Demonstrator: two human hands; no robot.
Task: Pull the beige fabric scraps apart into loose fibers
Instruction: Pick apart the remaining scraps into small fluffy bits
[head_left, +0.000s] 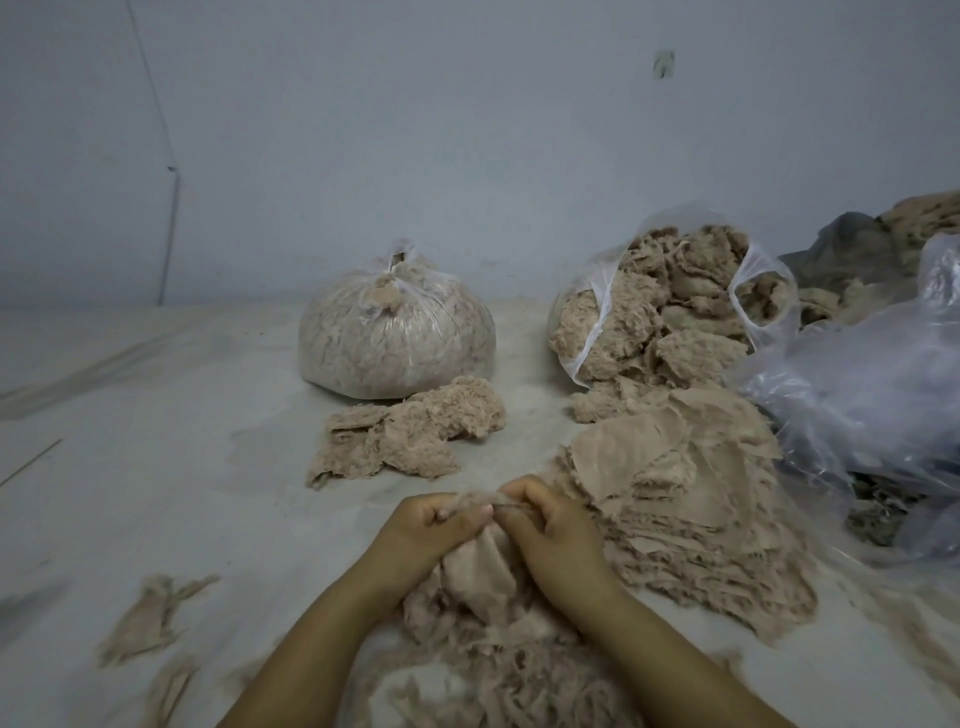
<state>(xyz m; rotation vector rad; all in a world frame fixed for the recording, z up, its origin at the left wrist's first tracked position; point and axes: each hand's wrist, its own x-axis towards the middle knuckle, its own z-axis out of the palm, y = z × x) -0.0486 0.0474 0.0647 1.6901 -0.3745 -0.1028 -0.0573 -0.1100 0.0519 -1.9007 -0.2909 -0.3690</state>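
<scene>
1. Floor (156, 415) – pale, dusty surface that carries everything; it meets a plain wall (467, 130) at the far edge.
2. Crumpled clear plastic sheeting (857, 395) – lies at the far right, partly over more beige material.
3. Stack of flat beige fabric scraps (685, 493) – lies just right of the hands, layered, with frayed edges.
4. Open plastic bag (670, 306) – stands behind the stack, tipped toward the viewer, with beige clumps spilling from its mouth.
5. Tied plastic bag (395, 332) – stands centre, knotted at the top and full of beige fiber.
6. Loose fiber pile (415, 434) – rests on the floor directly in front of the tied bag, touching it.
7. Fiber heap (488, 654) – lies between the forearms, below the hands.
8. Held scrap (480, 566) – hangs between both hands above the fiber heap.
9. Left hand (426, 525) – fingers curled, pinching the top edge of the held scrap.
10. Right hand (545, 525) – fingers curled, pinching the same edge; the two hands touch at the fingertips.
11. Small stray tufts (150, 618) – lie on the floor at the lower left, well apart from the piles.
</scene>
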